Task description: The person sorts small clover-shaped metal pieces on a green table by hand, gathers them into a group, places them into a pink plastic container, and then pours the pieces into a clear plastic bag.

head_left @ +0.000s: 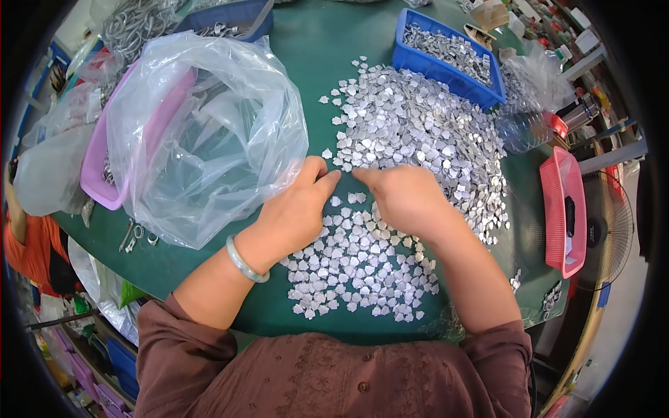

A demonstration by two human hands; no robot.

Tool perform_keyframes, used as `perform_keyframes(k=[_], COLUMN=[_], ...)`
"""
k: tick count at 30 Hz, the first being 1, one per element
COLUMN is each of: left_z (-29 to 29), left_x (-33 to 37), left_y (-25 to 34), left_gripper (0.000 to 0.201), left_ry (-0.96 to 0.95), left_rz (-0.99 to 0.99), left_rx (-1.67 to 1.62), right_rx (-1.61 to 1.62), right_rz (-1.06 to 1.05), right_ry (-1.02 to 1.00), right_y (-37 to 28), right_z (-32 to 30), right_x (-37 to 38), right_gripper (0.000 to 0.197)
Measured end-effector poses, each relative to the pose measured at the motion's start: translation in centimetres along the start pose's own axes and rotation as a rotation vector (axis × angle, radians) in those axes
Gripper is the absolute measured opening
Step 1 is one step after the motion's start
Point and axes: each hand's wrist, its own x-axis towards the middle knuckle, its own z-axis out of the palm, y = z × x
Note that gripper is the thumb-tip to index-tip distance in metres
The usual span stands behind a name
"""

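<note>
My left hand [296,205] is beside the right edge of a clear plastic bag [209,132]. Its fingers are curled in and its thumb points to the right; whatever is in the fingers, if anything, is hidden. My right hand [408,198] has its index finger stretched out, the tip at a small silvery flat piece [346,167], while the other fingers fold under. Beyond that hand spreads a large heap of the same silvery pieces [418,118]. Between my forearms lies a looser layer of such pieces [359,261] on the green tabletop [272,313].
A blue bin [498,76] of metal parts stands behind the heap. Under the bag's left side is a pink tray [104,188]. A pink basket [550,209] and a fan [610,230] are at the right. Key rings [136,233] lie left. Another person's orange sleeve [31,251] shows.
</note>
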Motion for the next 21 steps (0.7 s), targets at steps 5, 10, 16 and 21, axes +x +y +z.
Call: perform_keyframes(k=[5,10,16,21], left_z=[0.2,-0.2,0.2,0.0], left_x=[0.0,-0.1,0.4,0.7], left_y=[-0.1,-0.4,-0.2,0.2], left_gripper=[0.046,0.051,0.056,0.054], left_ry=[-0.003,-0.037,0.021,-0.036], left_rz=[0.005,-0.012,-0.032,-0.09], left_rx=[0.012,0.018,0.072,0.048], right_rx=[-0.023,-0.017,-0.026,-0.09], right_rz=[0.021,-0.04,-0.099,0.113], right_ry=[-0.072,-0.148,-0.233,-0.14], right_y=[-0.2,0.2,0.6,0.1], right_z=[0.1,-1.1,-1.0,-0.4], right_x=[0.9,-0.3,-1.7,-1.1], right_gripper=[0.048,0.049,0.05,0.046])
